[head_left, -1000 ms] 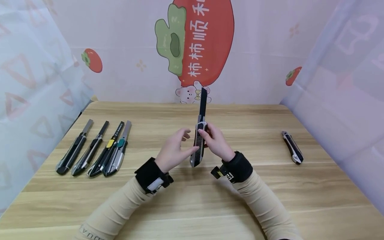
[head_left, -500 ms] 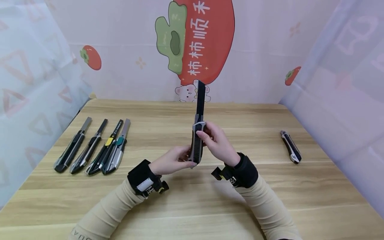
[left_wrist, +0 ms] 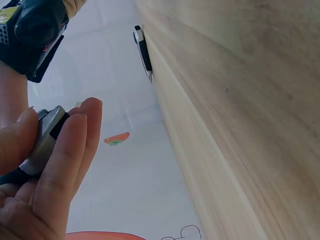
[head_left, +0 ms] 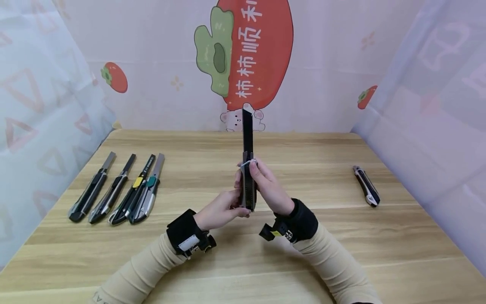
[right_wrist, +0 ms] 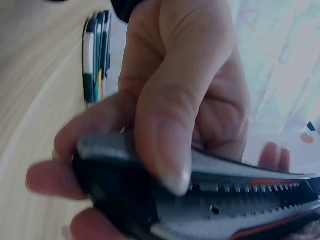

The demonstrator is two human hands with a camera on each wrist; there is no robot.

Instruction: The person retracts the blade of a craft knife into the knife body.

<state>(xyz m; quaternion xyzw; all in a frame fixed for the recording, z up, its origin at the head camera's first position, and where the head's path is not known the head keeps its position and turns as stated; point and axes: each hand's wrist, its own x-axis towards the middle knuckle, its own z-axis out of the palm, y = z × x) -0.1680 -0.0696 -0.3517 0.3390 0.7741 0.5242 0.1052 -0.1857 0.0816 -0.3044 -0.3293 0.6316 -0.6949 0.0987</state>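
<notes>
In the head view a large black-and-grey snap-off utility knife (head_left: pixel 248 137) stands upright above the table's middle, its long black blade extended. My left hand (head_left: pixel 218 210) grips the lower end of its handle, thumb in front and fingers behind. The right hand (head_left: pixel 274 192) holds the upper handle, with its thumb near the blade slider. The left wrist view shows the grey butt end (left_wrist: pixel 47 142) between thumb and fingers. Up close in the right wrist view, a thumb presses on the handle (right_wrist: pixel 225 192); the blade is out of that frame.
Several utility knives (head_left: pixel 114 190) lie side by side at the left of the wooden table (head_left: pixel 243 274), blades extended and pointing away. Another utility knife (head_left: pixel 366 185) lies alone at the right, no long blade showing. A printed cloth (head_left: pixel 319 76) hangs behind and along both sides.
My left hand came in from beside the knife and took hold of its lower handle. The knife has shifted slightly left and turned more upright. The knives on the table have not moved.
</notes>
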